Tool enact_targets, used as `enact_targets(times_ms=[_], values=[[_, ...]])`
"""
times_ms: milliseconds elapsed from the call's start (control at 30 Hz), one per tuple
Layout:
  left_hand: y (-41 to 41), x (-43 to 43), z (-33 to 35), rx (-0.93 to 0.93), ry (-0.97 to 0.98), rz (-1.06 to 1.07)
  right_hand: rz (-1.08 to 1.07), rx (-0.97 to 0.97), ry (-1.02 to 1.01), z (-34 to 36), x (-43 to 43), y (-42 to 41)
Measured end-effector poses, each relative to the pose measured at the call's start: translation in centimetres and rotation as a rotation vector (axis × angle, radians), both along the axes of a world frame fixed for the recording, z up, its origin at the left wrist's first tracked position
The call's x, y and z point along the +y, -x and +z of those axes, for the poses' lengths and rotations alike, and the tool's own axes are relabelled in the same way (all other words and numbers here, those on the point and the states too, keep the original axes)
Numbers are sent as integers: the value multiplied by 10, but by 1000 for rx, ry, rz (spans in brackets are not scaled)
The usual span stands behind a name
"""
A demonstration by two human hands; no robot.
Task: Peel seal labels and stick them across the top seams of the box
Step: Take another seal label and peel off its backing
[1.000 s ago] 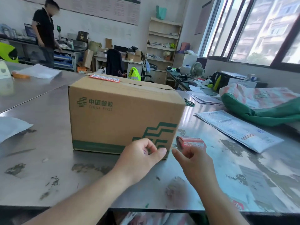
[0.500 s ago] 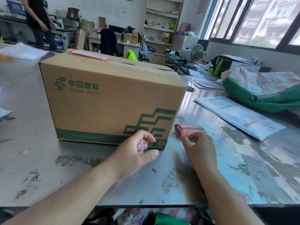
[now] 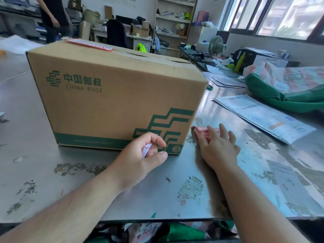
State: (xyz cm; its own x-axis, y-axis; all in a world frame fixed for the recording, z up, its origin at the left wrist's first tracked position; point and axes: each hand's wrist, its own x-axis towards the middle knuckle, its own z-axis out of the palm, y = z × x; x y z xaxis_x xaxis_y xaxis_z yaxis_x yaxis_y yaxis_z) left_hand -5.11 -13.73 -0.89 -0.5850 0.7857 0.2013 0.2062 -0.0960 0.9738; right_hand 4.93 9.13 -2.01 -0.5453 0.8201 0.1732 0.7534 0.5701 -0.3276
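Brown corrugated cardboard box (image 3: pixel 112 102) with green China Post print: stands closed on the scratched grey steel table (image 3: pixel 52 181), just beyond both hands, long side toward the camera. On its top, near the far left end: a long red-and-white seal label (image 3: pixel 91 45), stuck flat; whether across the seam, cannot tell. Rest of the top seam bare, with a dark gap toward the right end.

Left hand (image 3: pixel 140 155): just in front of the box's lower right corner, fingers curled, thumb and forefinger pinching a small white paper piece (image 3: pixel 147 149) with red print.

Right hand (image 3: pixel 219 148): palm down, fingers straight and spread, pressing on a small stack of red seal labels (image 3: pixel 204 132) that lies on the table just right of the box's corner; grasps nothing.

Farther right on the table: a flat white padded mailer (image 3: pixel 263 116), and behind it a green-and-pink woven sack (image 3: pixel 289 88).

Beyond: a small grey desk fan (image 3: pixel 216 44), and a person in dark clothes (image 3: pixel 52 16) standing at the back left.
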Motion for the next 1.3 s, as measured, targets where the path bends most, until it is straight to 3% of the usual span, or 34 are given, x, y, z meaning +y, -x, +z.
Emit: enact_targets(times_ms=[267, 533, 700, 1300], values=[[-1, 1, -2, 19, -11, 6, 10, 99, -150, -5, 1, -5], [-2, 0, -3, 29, -11, 19, 4, 136, -168, -3, -4, -10], [-1, 0, -3, 33, -6, 20, -44, 232, -98, 1, -4, -9], [-1, 0, -3, 34, 2, 34, -264, 293, 97, 1, 8, -12]])
